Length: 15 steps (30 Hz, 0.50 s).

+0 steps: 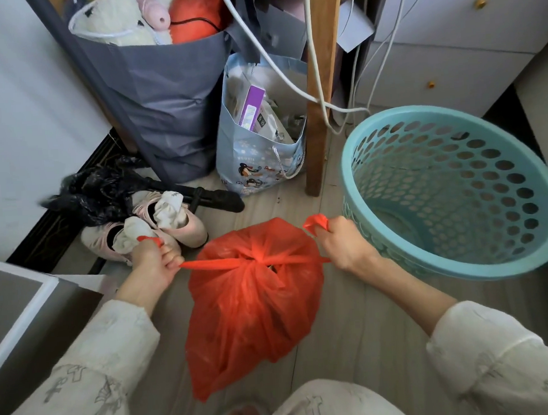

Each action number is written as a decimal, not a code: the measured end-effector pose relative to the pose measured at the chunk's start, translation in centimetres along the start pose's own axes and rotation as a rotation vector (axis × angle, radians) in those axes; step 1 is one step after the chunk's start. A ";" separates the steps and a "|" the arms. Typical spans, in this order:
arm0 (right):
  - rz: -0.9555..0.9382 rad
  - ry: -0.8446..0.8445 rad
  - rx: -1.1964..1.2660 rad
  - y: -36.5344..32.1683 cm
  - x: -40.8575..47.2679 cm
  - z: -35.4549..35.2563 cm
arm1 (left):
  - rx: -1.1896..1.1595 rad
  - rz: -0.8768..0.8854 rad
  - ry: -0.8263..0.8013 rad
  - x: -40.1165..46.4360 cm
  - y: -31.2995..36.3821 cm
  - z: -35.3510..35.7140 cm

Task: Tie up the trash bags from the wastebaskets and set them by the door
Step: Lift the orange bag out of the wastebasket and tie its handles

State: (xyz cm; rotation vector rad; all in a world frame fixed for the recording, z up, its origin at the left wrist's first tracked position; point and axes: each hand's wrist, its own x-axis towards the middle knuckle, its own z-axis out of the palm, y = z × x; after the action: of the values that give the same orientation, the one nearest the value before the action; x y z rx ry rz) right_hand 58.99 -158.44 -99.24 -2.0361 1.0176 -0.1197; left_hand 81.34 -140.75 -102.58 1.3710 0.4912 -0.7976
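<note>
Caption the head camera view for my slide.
Both hands, left and right, pull the red trash bag's handles tight.

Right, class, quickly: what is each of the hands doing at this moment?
Left hand: grips one red handle strip of the red trash bag, pulling it taut.
Right hand: grips the other strip.

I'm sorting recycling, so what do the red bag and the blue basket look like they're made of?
The red trash bag looks like thin, glossy plastic film: it is translucent, wrinkles finely and stretches into taut strips. The teal wastebasket looks like rigid moulded plastic with a smooth, semi-matte finish: even colour, a thick rolled rim and regular round holes.
</note>
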 end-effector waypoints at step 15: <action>0.210 -0.195 -0.040 -1.2 -0.6 1.3 | 0.082 0.109 -0.266 -5.4 -4.5 3.1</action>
State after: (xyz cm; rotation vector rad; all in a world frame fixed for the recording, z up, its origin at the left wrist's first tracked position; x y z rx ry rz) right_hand 59.87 -156.79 -99.06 -1.9203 1.1086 0.2069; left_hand 74.00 -142.62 -101.19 1.3303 0.1759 -0.9024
